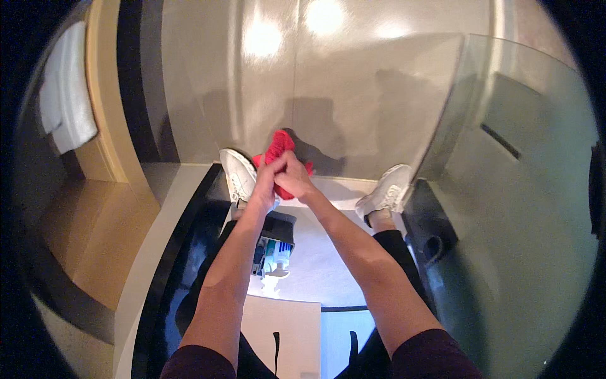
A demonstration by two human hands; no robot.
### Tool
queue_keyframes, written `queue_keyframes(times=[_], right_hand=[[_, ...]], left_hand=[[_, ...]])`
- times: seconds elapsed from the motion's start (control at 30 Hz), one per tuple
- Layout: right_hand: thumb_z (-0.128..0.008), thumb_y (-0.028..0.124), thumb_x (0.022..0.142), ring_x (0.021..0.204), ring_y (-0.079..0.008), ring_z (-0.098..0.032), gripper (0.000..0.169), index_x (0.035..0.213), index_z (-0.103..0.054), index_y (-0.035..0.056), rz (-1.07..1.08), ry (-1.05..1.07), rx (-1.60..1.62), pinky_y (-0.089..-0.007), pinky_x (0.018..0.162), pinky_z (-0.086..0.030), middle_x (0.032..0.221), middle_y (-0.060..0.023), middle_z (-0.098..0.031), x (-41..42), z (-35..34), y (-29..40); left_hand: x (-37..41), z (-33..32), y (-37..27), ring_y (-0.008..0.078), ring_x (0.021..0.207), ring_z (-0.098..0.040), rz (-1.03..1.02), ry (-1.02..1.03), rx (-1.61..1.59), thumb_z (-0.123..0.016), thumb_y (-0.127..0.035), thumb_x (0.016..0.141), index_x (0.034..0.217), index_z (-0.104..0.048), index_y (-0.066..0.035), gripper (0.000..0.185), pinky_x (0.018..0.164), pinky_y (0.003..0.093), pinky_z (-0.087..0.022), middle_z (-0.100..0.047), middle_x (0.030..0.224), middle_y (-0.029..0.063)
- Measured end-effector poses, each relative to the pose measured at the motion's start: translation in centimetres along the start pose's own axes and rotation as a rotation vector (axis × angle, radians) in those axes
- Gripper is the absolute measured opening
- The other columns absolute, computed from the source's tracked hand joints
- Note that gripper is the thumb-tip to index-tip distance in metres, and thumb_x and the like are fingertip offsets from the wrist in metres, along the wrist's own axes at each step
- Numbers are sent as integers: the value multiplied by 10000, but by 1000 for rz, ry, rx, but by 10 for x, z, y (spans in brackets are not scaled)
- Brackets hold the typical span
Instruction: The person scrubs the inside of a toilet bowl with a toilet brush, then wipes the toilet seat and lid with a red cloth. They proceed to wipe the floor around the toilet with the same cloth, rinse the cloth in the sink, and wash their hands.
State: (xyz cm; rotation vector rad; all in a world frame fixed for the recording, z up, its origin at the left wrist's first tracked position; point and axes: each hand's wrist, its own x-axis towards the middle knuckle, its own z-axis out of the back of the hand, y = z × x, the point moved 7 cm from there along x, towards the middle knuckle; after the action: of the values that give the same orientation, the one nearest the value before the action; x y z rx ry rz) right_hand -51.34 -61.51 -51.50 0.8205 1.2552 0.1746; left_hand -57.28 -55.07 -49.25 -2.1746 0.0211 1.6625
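Observation:
A red cloth [280, 140] is bunched between my two hands, held out in front of me above the floor. My left hand [266, 184] grips it from the left, and my right hand [295, 179] closes on it from the right, touching the left. Folds of the cloth show above, beside and below the fingers, while its middle is hidden. Below the hands stands a dark caddy [279, 226] holding several bottles [282, 253], partly covered by my left forearm.
My white shoes [238, 175] [386, 189] stand wide apart by a pale sill [331, 187]. A glass panel [511, 189] rises at the right. Folded white towels [71, 90] lie on a wooden shelf [106, 156] at the left. Shiny beige tile floor [360, 109] extends ahead.

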Motion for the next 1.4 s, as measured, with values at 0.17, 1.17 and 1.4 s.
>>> queue_keyframes(times=[0.17, 1.17, 1.4], right_hand=[[-636, 99, 746, 832, -152, -585, 293, 1034, -583, 79, -50, 104, 759, -302, 722, -497, 936, -7, -613, -135, 77, 50], [-768, 44, 784, 1090, -236, -594, 635, 1376, -543, 81, 1126, 233, -204, -362, 955, -497, 1190, -117, -565, -494, 119, 793], [-738, 3, 750, 1098, -307, -629, 573, 1305, -600, 43, 1377, 174, -413, -385, 948, -518, 1166, -163, -600, -436, -2, 969]], left_hand=[[-93, -54, 28, 195, 1005, -660, 90, 111, 106, -797, -232, 848, 1292, -561, -79, 526, 823, 356, -565, -671, 1137, 77], [-672, -229, -490, 206, 1185, -623, -726, 349, -534, -622, -134, 964, 1424, -476, -56, 489, 1044, 384, -496, -615, 1315, 97], [-710, -136, -659, 213, 1324, -505, -1029, 402, -375, -582, -217, 1004, 1570, -295, -75, 650, 1048, 380, -438, -472, 1482, 84]])
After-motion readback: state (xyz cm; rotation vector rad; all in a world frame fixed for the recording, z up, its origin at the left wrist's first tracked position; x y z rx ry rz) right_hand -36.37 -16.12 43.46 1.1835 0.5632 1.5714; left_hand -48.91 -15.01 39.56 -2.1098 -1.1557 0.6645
